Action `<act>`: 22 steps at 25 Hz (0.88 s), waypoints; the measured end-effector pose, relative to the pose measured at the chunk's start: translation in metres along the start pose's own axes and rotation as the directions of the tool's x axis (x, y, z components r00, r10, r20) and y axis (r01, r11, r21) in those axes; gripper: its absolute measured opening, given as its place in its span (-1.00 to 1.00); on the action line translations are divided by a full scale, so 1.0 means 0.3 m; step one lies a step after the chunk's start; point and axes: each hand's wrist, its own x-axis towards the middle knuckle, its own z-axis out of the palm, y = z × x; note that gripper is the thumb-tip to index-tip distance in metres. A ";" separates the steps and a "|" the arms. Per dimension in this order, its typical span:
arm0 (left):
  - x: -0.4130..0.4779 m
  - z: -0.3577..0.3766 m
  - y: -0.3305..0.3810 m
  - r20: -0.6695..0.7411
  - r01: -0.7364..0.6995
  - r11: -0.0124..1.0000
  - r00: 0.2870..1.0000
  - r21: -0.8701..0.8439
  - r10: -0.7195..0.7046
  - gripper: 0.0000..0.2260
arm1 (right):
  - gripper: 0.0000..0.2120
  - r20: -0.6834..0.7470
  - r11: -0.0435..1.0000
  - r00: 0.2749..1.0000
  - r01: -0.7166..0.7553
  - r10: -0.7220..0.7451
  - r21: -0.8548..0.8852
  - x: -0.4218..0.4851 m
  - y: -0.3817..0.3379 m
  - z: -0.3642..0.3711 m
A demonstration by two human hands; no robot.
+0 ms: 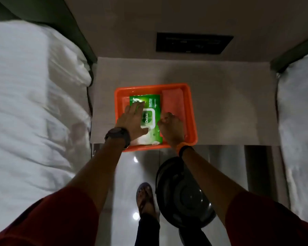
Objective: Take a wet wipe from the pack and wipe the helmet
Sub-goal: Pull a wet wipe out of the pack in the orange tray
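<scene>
Two hands work the glossy green plastic wipe pack (150, 110) in a rectangular orange plastic tray (191, 110): left hand (132, 120) pressed flat, fingers spread; right hand (170, 127) curled at the pack's edge, grip unclear.

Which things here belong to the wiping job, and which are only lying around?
For the job: green wipes pack, pressed flat by the left hand; right hand at the pack's edge; dark helmet on the floor.

Only lying around: orange tray, pink cloth, white bedding.
</scene>
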 end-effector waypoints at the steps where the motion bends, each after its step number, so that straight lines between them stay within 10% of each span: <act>1: 0.027 0.027 -0.016 0.090 -0.005 1.000 0.996 -0.014 0.006 -0.08 | -0.68 0.028 0.997 0.998 -0.065 0.063 0.047 0.013 0.009 0.034; 6: 0.088 0.124 -0.041 0.094 -0.060 0.998 0.994 0.000 0.060 -0.10 | -0.65 -0.032 0.984 0.990 -0.132 0.137 0.120 0.026 0.035 0.140; 14: 0.120 0.096 -0.059 0.061 -0.113 0.991 0.991 -0.073 0.117 -0.13 | -0.50 0.031 0.987 0.991 0.126 -0.130 0.100 -0.024 0.005 0.165; 19: 0.047 0.076 -0.090 -0.010 0.054 0.902 0.998 -0.429 -0.064 -0.24 | -0.56 -0.164 0.850 0.975 -0.045 0.152 0.524 0.037 -0.022 0.168; 22: 0.026 0.081 -0.083 -0.012 0.103 0.879 0.992 -0.466 -0.122 -0.25 | -0.66 -0.153 0.975 0.987 -0.020 0.055 0.223 0.076 0.027 0.170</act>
